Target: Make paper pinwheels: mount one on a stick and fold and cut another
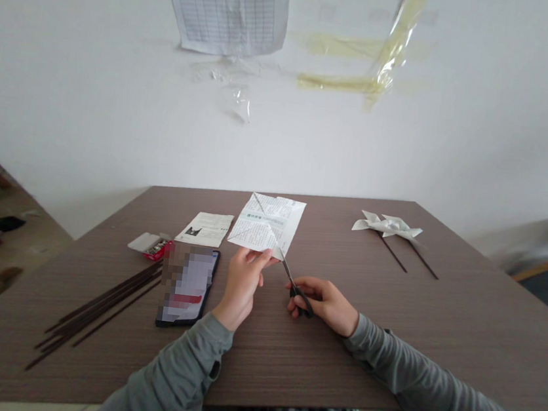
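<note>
My left hand [244, 281] pinches the near edge of a square sheet of printed paper [267, 221], thumb on top, holding it raised over the table. Cuts or crease lines run in from the sheet's corners. In my right hand [325, 302] are black-handled scissors [290, 275], with fingers in the loops. The blades meet the sheet's near right corner; whether they are parted there is too small to tell. Left of the sheet, another piece of printed paper [205, 228] lies flat on the table.
On the brown table [436, 343], a phone [188, 287] lies left of my left hand, beside several thin dark sticks [105, 298]. Behind the sticks is a small red box [153, 246] with its lid up. Two paper pinwheels [388, 225] on sticks lie back right. A wall [349, 155] stands behind.
</note>
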The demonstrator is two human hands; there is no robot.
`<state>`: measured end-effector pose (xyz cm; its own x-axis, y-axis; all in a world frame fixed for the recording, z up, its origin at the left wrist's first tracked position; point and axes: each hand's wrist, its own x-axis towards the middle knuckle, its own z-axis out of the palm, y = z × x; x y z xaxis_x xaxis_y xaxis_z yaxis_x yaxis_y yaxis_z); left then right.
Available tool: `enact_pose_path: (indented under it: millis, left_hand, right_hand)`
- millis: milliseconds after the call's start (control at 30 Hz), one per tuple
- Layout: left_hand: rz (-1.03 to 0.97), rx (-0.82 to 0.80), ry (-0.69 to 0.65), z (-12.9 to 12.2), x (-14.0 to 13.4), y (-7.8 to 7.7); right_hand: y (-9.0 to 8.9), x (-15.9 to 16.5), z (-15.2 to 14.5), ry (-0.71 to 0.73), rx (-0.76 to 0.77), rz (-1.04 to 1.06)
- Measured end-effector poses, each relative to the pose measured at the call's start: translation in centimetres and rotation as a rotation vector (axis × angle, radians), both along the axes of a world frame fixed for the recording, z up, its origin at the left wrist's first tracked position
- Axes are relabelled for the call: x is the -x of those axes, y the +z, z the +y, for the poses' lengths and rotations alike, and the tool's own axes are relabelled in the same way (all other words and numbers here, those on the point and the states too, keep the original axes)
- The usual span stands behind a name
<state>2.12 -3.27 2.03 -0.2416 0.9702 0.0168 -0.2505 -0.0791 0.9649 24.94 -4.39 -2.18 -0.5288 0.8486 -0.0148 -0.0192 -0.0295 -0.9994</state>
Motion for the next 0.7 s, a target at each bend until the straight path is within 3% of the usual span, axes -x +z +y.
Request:
enact_pose_path:
  millis: [700]
  left_hand:
    - [0.006, -0.009, 0.019, -0.09, -0.08, -0.06]
  right_hand:
    - [-0.36, -0.27, 0.28, 0.033, -0.020, -0.007]
